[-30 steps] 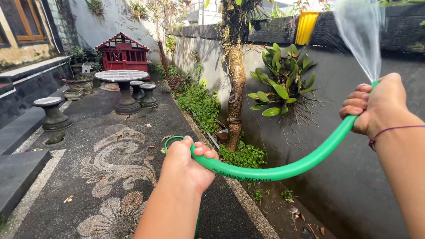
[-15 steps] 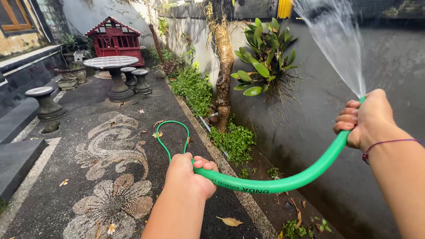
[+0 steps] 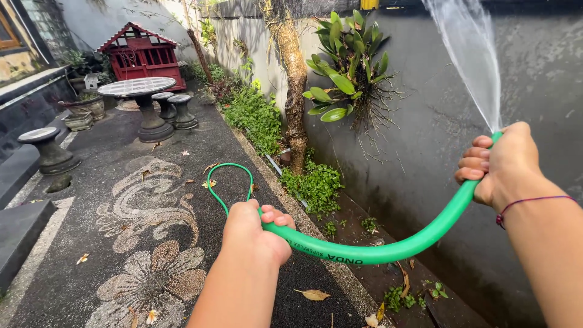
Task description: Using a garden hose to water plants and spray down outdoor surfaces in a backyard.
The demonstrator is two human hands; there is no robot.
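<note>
A green garden hose [image 3: 388, 249] sags in a curve between my two hands. My right hand [image 3: 504, 164] grips its end at the right, and a fan of water [image 3: 470, 54] sprays up from there toward the dark grey wall [image 3: 425, 140]. My left hand [image 3: 252, 234] is closed around the hose lower down, near the middle. Behind my left hand the hose loops on the pebbled path [image 3: 237, 170].
A planted strip with green shrubs [image 3: 255, 115], a tree trunk [image 3: 296, 91] and a leafy plant [image 3: 340, 67] on the wall runs along the wall's foot. A round stone table [image 3: 136, 91] with stools and a small red house-shaped structure [image 3: 143, 51] stand at the far left. Dry leaves lie about.
The view has tilted down and shifted along the path; the table and tree sit further left. Both hands keep their grip on the hose, and the spray still goes up at the wall.
</note>
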